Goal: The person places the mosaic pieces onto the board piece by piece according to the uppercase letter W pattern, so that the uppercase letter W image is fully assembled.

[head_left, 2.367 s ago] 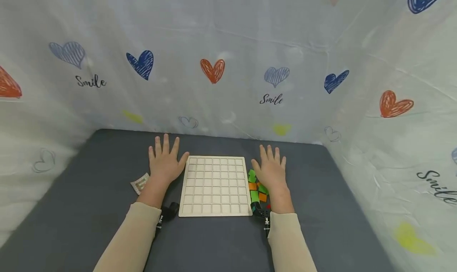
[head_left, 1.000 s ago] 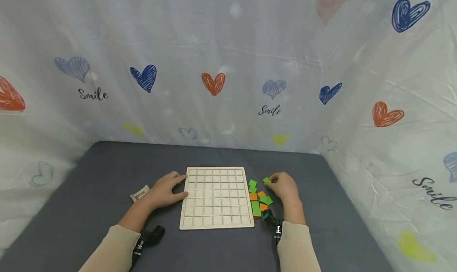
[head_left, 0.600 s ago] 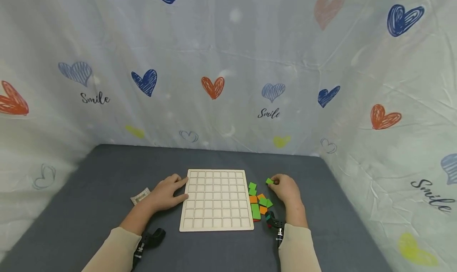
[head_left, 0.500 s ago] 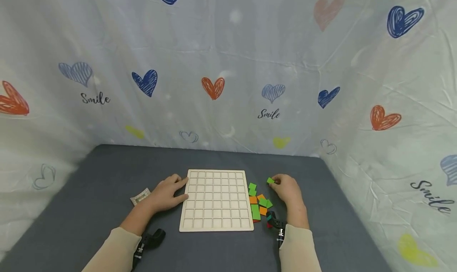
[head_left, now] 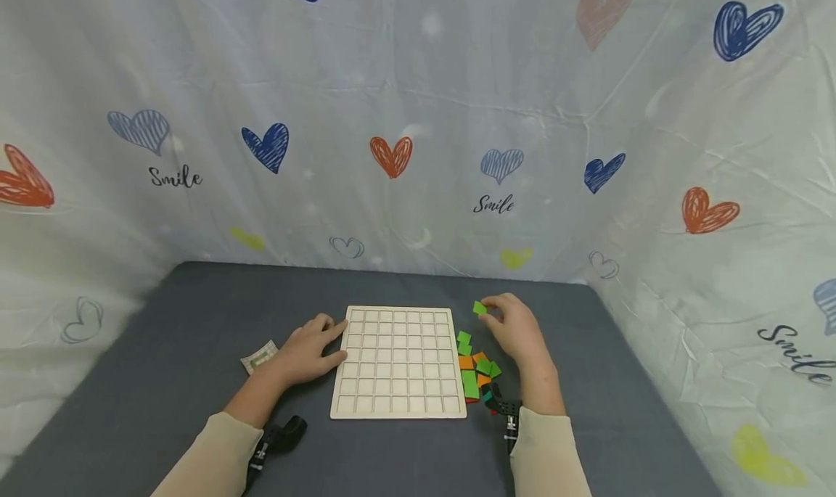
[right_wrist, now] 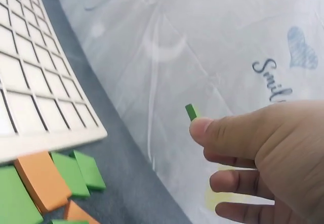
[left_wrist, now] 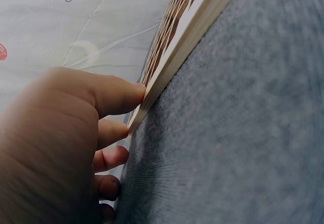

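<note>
Right hand point(head_left: 516, 330) pinches one green tile point(head_left: 480, 307) between thumb and fingertips, raised off the bench point(head_left: 163, 381) just beyond the far right corner of the grid board point(head_left: 398, 360); grip narrow, closed on the tile. In the right wrist view the green tile point(right_wrist: 191, 112) shows edge-on above the thumb tip, clear of the grid board point(right_wrist: 40, 102). Left hand point(head_left: 307, 352) lies at the board's left edge, thumb tip against the rim and fingers loosely bent on the bench; grip holds nothing. The left wrist view confirms it: left hand point(left_wrist: 61, 148) with thumb touching the side of the grid board point(left_wrist: 172, 57), board flat on the bench point(left_wrist: 238, 133). All board cells are unfilled. Loose pile of green and orange tiles point(head_left: 475, 366) sits just beside the board's right edge, between the board and the right wrist; one red tile peeks out at its near end. Pile of green and orange tiles point(right_wrist: 45, 183) in the right wrist view lies close to the board corner, some overlapping. Small printed card point(head_left: 259, 355) rests left of the left hand, its print too small to read. Open bench on the far side of the board, at the left and at the right of the right hand. White cloth backdrop point(head_left: 418, 120) closes off the far and side edges; it carries hearts in blue, orange and yellow and the word "Smile" in script, several times.
</note>
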`<state>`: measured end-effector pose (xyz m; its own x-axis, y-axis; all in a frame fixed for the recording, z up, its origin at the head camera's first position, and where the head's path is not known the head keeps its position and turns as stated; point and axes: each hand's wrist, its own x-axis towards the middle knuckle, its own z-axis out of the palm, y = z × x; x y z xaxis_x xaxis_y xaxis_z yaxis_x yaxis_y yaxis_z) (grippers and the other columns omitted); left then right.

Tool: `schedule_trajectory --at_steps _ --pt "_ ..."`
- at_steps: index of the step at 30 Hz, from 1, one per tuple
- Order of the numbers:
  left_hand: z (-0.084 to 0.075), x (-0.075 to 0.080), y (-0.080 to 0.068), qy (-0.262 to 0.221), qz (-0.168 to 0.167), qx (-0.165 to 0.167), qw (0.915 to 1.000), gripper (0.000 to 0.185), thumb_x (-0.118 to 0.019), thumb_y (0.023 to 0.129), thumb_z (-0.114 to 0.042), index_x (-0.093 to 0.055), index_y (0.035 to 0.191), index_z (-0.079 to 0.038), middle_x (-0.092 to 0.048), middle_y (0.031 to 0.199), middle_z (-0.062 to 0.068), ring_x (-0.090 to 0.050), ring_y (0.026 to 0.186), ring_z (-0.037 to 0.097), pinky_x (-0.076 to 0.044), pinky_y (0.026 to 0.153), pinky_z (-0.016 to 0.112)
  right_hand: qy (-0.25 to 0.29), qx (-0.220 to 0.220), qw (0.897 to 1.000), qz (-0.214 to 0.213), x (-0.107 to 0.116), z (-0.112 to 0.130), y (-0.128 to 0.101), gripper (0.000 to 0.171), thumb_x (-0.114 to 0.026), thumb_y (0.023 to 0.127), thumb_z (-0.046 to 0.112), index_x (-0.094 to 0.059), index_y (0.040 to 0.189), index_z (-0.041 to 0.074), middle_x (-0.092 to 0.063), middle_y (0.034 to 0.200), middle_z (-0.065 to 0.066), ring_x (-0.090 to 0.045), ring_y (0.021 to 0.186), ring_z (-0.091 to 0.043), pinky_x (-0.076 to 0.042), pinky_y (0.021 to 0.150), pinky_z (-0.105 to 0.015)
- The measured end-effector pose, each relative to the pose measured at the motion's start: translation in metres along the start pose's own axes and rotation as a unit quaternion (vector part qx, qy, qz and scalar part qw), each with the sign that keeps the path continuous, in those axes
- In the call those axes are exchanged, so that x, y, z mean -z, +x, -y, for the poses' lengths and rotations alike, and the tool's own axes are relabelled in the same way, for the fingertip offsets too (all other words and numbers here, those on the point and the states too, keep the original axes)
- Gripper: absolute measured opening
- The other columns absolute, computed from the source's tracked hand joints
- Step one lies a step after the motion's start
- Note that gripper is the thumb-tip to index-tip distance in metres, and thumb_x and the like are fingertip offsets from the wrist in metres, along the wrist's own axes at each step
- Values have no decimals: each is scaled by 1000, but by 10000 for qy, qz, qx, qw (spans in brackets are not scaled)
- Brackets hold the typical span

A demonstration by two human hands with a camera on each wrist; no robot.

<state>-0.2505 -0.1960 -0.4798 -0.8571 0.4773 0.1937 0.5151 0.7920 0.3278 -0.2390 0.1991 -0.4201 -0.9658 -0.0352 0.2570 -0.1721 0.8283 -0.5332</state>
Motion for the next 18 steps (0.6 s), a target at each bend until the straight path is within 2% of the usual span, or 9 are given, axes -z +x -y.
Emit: schedule_trajectory --at_steps 6,11,18 --pt "-3 1 -1 85 68 168 9998 63 -61 90 -39 -43 143 -8 -40 104 3 -35 85 17 -26 71 40 50 506 9987 87 -11 20 0 27 -66 90 26 -66 115 17 -56 102 5 -52 81 -12 -45 69 -32" --pt "-8 2 -2 221 197 179 9994 62 -59 92 -37 -43 142 -6 -39 104 4 -35 84 18 -26 70 39 73 719 9969 310 -22 31 -1 23 -64 91 26 -67 113 18 -55 101 6 -50 78 -10 -44 68 -29" --pt "-12 2 1 318 149 258 9990 62 -58 92 -37 -42 143 -6 -37 101 4 -34 84 18 -25 69 39 -267 1037 9920 674 -35 41 0 23 -64 91 24 -68 112 17 -55 100 6 -50 74 -8 -44 65 -27"
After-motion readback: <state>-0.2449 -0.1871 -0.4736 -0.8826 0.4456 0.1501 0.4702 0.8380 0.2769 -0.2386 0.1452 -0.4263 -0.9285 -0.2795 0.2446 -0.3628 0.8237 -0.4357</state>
